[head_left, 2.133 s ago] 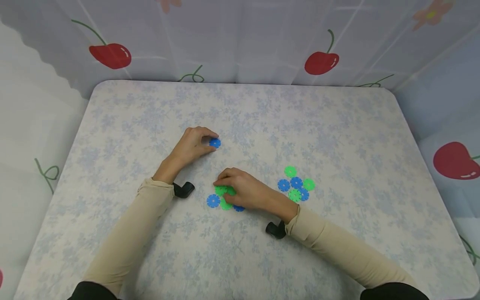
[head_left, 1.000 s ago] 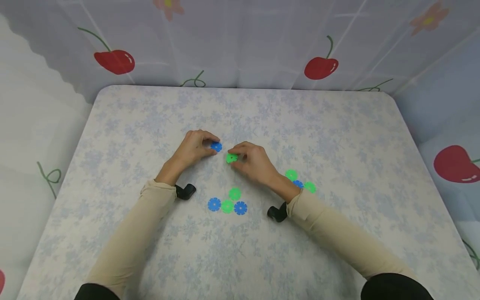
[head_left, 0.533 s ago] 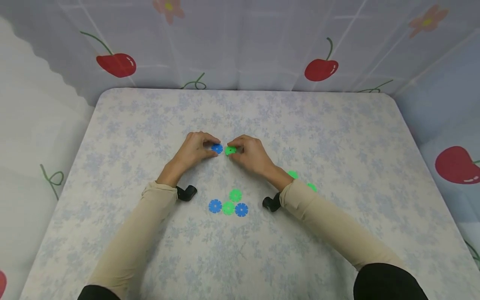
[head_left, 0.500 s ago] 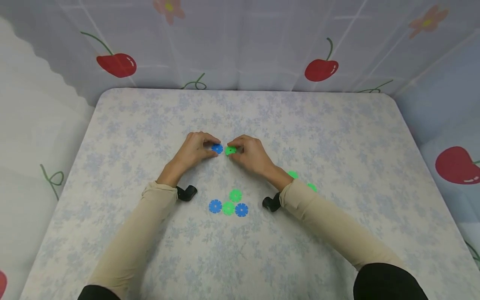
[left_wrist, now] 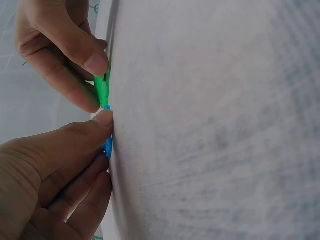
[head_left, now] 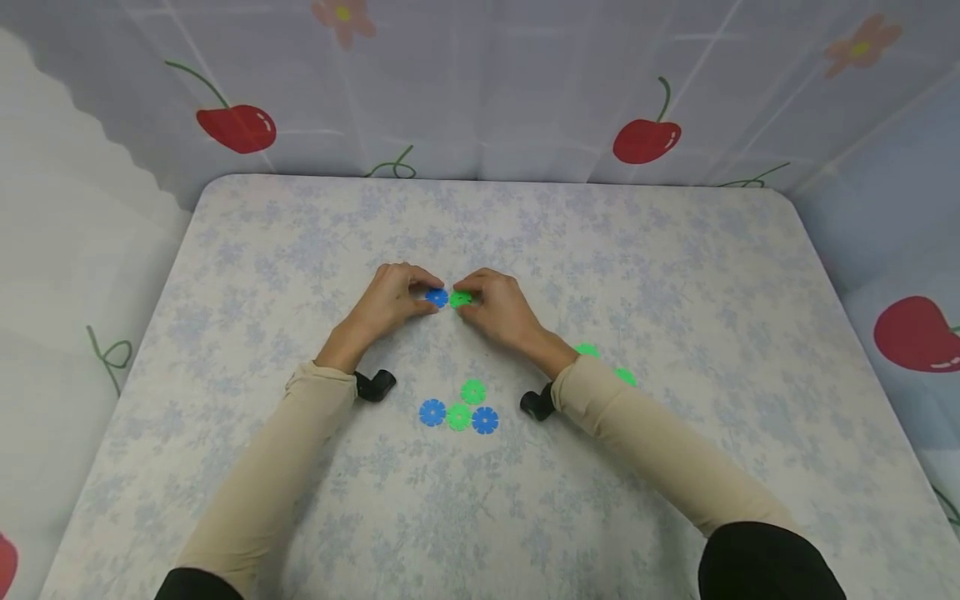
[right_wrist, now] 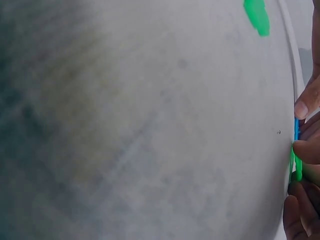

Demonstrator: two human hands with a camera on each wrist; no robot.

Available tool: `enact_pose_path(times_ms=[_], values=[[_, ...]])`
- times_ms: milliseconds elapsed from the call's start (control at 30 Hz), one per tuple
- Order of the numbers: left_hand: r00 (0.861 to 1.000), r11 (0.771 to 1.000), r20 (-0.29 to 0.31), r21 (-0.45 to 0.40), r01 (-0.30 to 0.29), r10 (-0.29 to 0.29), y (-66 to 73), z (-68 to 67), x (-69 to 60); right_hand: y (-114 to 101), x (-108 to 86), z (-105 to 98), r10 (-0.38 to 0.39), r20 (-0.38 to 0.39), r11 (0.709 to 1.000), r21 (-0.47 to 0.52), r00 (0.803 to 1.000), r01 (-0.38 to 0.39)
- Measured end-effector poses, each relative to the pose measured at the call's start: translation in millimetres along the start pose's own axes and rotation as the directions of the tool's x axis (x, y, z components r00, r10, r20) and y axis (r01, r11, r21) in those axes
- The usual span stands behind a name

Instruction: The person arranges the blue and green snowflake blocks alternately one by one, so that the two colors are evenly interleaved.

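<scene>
My left hand (head_left: 387,300) pinches a blue notched disc (head_left: 437,297) by its edges between thumb and fingers, low over the tabletop. Facing it, my right hand (head_left: 501,310) holds a green notched disc (head_left: 460,298) between thumb and fingers. In the head view the rims of these two discs sit side by side, almost meeting. From the left wrist, the green disc (left_wrist: 102,91) appears tilted just beyond the blue disc (left_wrist: 108,146); whether their slots engage cannot be told. The right wrist view shows the green disc (right_wrist: 297,165) partly behind fingers.
Nearer the body lie two blue discs (head_left: 432,412) and two green discs (head_left: 473,392), grouped on the floral tablecloth (head_left: 390,508). Other green discs (head_left: 626,377) peek out past the right forearm, which hides part of that area. A curtain printed with cherries (head_left: 517,92) hangs behind the table.
My right hand took a green disc from the near group and carried it away from the body to the blue disc. The gap between the discs narrowed. The left hand stayed nearly in place.
</scene>
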State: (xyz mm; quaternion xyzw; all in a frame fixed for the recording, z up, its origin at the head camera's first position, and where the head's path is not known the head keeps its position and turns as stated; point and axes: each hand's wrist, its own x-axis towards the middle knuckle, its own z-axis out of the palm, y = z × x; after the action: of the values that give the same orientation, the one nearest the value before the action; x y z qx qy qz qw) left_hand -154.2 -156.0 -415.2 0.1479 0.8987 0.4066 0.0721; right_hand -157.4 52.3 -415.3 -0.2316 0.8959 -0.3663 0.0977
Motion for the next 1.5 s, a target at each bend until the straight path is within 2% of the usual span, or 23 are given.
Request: enact_pose_path(times_ms=[567, 833, 1267, 1500], values=[[1.000, 1.000, 0.013, -0.021, -0.013, 0.013, 0.9, -1.3, -0.3, -6.9, 4.1, 1.8, 0.066, 0.025, 0.994, -0.089, 0.998, -0.064], [1.000, 0.999, 0.018, -0.030, -0.011, 0.012, 1.2, -1.6, 1.4, -8.2, 4.5, 0.0, 0.070, 0.033, 0.994, -0.084, 0.997, -0.067], [1.000, 1.000, 0.022, -0.020, 0.013, -0.013, 1.8, -0.8, 1.5, -6.8, 4.9, -1.6, 0.034, 0.044, 0.996, -0.082, 0.998, -0.030], [1.000, 1.000, 0.021, -0.013, 0.012, -0.012, 0.7, -0.7, 1.5, -8.5, 4.1, -3.1, 0.052, 0.051, 0.997, -0.062, 0.997, -0.048]])
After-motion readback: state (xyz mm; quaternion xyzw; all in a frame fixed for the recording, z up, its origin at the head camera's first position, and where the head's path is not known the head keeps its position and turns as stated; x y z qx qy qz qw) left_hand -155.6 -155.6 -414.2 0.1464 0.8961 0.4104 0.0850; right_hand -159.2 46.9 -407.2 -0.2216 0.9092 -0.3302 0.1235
